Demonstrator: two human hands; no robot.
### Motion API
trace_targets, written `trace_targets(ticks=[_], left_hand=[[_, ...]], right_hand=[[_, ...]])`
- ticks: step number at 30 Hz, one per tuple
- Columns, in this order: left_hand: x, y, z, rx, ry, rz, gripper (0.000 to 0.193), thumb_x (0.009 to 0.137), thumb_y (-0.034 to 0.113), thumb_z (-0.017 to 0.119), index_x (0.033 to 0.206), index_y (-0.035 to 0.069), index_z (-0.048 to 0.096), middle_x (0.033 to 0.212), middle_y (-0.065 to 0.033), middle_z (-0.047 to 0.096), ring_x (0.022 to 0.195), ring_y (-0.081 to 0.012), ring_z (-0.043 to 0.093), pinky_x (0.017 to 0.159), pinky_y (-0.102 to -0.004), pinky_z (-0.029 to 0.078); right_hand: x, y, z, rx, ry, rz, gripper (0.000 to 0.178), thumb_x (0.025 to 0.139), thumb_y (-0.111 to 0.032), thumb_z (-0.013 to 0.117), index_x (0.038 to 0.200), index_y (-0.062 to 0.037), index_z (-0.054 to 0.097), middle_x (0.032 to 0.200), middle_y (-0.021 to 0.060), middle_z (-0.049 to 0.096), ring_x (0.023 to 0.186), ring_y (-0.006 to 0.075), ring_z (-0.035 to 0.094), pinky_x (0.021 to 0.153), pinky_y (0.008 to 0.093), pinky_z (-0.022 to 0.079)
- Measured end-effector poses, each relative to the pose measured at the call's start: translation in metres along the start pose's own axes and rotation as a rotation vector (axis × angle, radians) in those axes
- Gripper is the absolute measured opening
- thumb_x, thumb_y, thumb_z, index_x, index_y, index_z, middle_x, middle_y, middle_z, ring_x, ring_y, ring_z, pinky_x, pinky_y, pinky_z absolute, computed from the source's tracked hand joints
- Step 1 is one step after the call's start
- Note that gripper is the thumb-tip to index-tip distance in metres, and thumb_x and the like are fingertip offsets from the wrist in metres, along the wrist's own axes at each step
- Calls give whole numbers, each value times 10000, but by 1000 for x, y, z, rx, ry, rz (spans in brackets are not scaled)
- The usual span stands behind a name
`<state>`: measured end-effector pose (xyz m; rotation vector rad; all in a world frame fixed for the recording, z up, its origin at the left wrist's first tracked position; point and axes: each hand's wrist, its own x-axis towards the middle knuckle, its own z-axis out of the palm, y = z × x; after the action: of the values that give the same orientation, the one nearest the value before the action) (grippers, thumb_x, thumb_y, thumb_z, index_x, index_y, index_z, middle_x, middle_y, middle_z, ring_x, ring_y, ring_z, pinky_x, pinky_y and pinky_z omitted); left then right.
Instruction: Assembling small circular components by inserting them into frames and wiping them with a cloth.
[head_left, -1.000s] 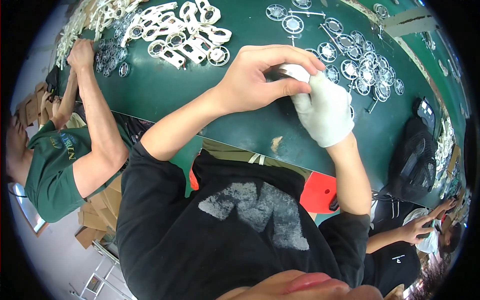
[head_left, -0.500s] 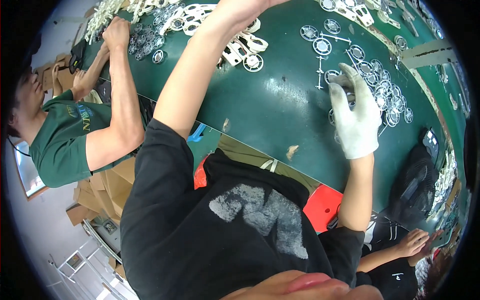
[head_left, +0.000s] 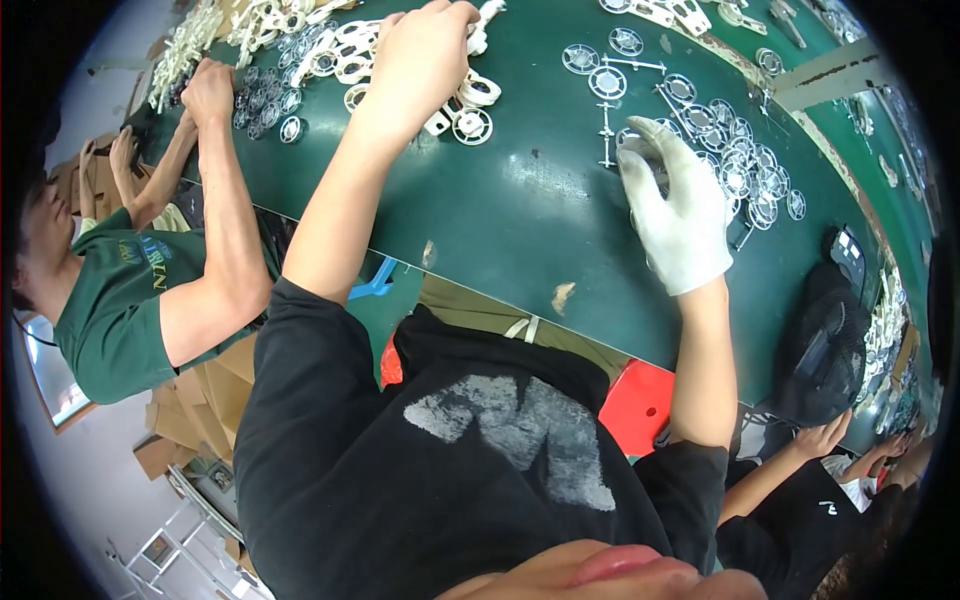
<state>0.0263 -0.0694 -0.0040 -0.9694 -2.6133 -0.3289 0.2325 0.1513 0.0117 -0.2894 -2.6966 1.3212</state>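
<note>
At the top middle, my bare left hand [head_left: 424, 55] is closed, fingers bent down on an off-white plastic part [head_left: 482, 32] that sticks out past the fingertips. Its grip is partly hidden by the back of the hand. Under and beside that wrist lie more off-white moulded parts with round ring ends [head_left: 473, 125]. My right hand [head_left: 682, 205], in a white glove, is over the table with thumb and fingers curved and a gap between them. A round spoked ring [head_left: 628, 138] lies by its fingertips. To its right is a heap of similar greyish rings [head_left: 752, 172].
Thin white sprue sticks [head_left: 606, 135] and loose rings [head_left: 607, 83] lie on the green table [head_left: 500, 220]. A black mesh-backed cap [head_left: 822, 350] sits at the right. A co-worker in a green shirt [head_left: 150, 290] works at the left, beside dark rings [head_left: 262, 100]. A metal post [head_left: 825, 75] stands far right.
My left hand has come nearer and down, and the off-white part now shows at its fingers. My right hand has shifted slightly left, its fingers nearer the thumb. The whole view has slid a little.
</note>
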Motion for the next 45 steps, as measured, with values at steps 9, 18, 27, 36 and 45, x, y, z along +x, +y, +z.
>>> trace_targets(ticks=[9,18,27,36,45], left_hand=[[1,15,18,201,-119,42,321,926,303,721,1204,144,706,1063,-59,723,1177,-289,625,1145,-647,268],[-2,84,-2,-581,-12,641,505,773,35,785,1257,95,657,1245,-95,654,1173,-322,615,1025,-429,493],[5,64,42,-240,-77,357,508,903,199,739,1387,154,592,1322,-67,615,1177,-291,598,1015,-390,514],[-7,67,22,-573,-165,185,331,950,211,730,1236,70,638,1105,-91,598,988,-227,635,883,-355,528],[-8,83,11,-954,34,471,448,761,109,870,1162,48,681,1123,-92,696,1102,-249,645,971,-353,513]], right_hand=[[3,6,-2,-8,11,-5,347,992,-151,612,1296,9,660,1098,144,752,968,188,721,897,308,549],[11,15,-1,-444,317,-474,598,814,-172,793,1356,-38,579,1122,158,682,1055,335,648,939,405,514],[10,26,0,-127,287,35,393,917,-326,719,1177,-33,693,1006,189,744,910,365,730,817,428,559],[11,28,0,-174,251,31,423,902,-329,722,1201,-31,692,1030,196,739,946,345,729,839,415,555],[9,18,-2,-194,164,-188,364,882,-238,759,1151,-4,684,989,190,727,929,359,714,816,428,557]])
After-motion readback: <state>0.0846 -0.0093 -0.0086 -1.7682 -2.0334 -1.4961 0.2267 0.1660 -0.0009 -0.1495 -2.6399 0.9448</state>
